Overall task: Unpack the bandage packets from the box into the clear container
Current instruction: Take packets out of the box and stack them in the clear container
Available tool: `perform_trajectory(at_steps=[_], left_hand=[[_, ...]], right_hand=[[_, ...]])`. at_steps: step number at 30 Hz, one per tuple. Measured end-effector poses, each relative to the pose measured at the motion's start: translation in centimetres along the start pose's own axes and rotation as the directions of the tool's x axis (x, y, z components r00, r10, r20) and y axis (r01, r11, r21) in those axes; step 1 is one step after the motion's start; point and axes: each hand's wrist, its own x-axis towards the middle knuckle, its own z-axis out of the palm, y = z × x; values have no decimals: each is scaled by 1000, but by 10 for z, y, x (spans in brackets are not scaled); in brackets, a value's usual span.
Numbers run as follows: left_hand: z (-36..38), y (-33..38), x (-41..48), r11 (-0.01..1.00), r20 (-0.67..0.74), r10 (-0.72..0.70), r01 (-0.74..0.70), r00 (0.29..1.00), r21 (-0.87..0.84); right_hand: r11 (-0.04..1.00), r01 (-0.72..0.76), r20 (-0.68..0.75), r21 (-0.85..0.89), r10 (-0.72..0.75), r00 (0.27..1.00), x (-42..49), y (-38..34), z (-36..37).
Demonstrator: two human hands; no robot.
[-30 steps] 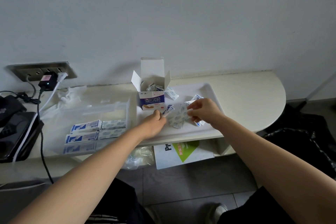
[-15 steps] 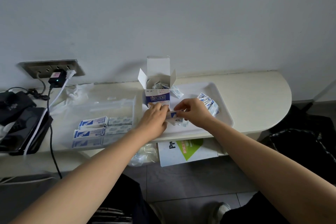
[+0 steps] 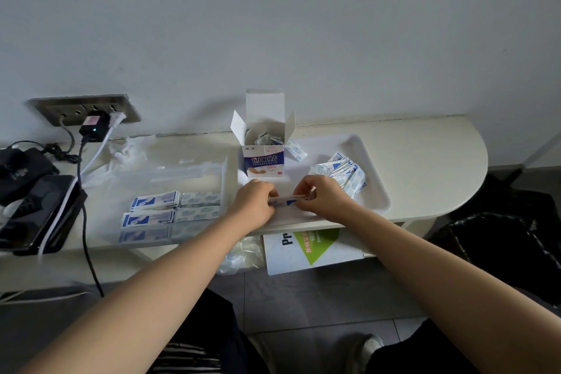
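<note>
While open — "CHUANGKOUTIE" box [image 3: 263, 161]

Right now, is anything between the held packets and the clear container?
Nothing visible blocks the way. The packets, pinched between left hand and right hand, only need lifting over the clear container's right wall; the box stands behind.

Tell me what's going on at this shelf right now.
A person is working through a box of bandages. The left hand and right hand pinch a small stack of packets between them over the white tray, just in front of the open box, which has more packets inside. A loose pile lies on the tray to the right. The clear container on the left holds sorted packets.
</note>
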Motion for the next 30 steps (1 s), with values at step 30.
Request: perform_trajectory(at_steps=[30], left_hand=[[-108, -91, -65, 905, -74, -181, 137, 981, -403]], right_hand=[[916, 185, -166, 355, -133, 977, 6, -135, 34]])
